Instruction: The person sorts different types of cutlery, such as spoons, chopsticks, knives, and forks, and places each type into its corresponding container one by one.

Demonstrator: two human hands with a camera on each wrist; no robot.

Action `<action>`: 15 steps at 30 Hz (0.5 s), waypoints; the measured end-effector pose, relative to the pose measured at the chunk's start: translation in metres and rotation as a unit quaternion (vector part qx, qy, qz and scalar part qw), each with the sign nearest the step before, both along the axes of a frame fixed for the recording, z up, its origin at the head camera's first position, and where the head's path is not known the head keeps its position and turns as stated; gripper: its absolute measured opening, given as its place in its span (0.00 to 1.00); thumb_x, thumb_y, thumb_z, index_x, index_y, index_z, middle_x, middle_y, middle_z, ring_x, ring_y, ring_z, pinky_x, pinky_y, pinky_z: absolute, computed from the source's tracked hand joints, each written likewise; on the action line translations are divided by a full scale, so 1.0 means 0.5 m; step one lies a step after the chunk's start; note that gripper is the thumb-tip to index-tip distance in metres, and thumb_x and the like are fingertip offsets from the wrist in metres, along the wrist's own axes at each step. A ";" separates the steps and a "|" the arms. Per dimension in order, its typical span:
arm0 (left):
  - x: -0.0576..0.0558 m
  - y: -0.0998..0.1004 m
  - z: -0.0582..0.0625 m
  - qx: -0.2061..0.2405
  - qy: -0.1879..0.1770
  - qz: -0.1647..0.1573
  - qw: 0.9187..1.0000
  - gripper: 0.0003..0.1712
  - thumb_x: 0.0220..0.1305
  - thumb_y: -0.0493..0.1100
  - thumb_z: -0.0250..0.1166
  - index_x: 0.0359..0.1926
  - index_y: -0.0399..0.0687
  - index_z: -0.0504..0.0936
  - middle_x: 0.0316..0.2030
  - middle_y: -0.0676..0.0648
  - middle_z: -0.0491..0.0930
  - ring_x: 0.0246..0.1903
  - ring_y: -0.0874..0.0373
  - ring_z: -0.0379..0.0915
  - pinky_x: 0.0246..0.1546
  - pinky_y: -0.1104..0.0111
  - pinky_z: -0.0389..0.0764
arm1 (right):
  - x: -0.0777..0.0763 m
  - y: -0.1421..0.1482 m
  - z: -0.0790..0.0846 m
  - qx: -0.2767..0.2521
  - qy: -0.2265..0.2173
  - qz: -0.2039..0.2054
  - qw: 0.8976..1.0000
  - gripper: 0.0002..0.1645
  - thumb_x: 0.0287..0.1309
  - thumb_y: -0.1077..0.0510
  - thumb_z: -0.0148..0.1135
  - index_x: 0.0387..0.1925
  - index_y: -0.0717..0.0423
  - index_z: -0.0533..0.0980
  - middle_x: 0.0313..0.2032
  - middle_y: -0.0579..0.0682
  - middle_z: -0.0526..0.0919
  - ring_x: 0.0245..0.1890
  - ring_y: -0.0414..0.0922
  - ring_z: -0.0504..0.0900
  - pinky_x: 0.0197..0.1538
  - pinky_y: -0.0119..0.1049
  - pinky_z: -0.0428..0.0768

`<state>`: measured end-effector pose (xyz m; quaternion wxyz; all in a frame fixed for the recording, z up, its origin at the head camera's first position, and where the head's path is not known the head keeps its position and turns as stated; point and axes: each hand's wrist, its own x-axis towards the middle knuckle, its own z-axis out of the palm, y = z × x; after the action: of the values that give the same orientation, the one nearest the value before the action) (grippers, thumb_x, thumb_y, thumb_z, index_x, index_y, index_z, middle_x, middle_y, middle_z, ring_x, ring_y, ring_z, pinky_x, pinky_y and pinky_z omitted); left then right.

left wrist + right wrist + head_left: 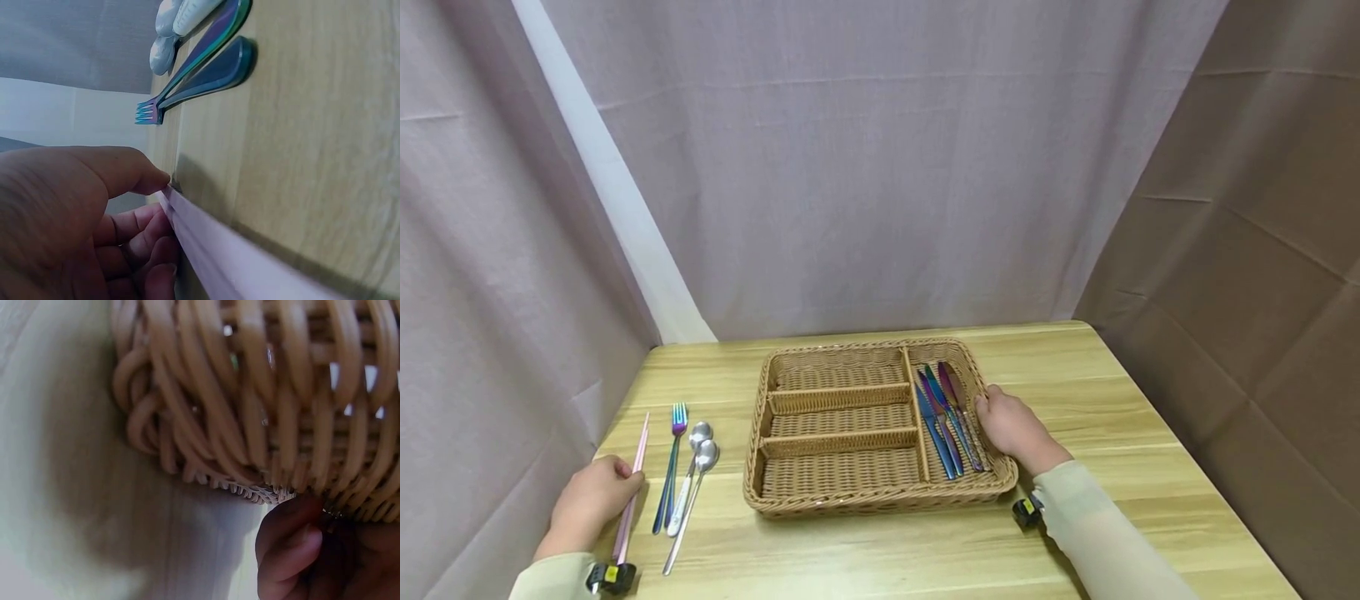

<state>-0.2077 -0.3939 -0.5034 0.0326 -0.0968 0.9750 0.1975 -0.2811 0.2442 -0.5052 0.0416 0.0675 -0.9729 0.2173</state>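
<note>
My left hand [598,493] pinches a pair of pink chopsticks [641,444] between thumb and fingers at the left of the table. In the left wrist view the chopsticks [231,259] run from the fingertips toward the lower right, close over the wood. My right hand [1015,427] grips the right side of a wicker cutlery basket [831,502], its thumb at the rim. Seen from the right wrist, curled fingers [290,550] reach beneath the woven wall [287,406]. Several iridescent knives [942,425] lie in the basket's right compartment; the three left compartments hold nothing.
Between the chopsticks and the basket lie iridescent forks [675,454] side by side and two spoons [706,457], one with a white patterned handle. The wooden table [880,558] meets grey curtains [880,208] behind and at the left, and a brown one [1247,250] at the right.
</note>
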 end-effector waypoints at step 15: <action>-0.004 -0.002 -0.002 0.016 0.005 -0.003 1.000 0.15 0.55 0.52 0.66 0.29 0.43 0.82 0.28 0.42 0.83 0.27 0.49 0.72 0.29 0.54 0.71 | -0.002 -0.003 0.000 0.001 -0.005 -0.007 1.000 0.26 0.74 0.49 0.36 0.51 0.69 0.69 0.41 0.71 0.82 0.45 0.66 0.79 0.51 0.64 0.77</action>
<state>-0.2098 -0.3947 -0.5045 0.0301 -0.0925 0.9722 0.2132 -0.2818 0.2426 -0.5051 0.0381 0.0599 -0.9737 0.2167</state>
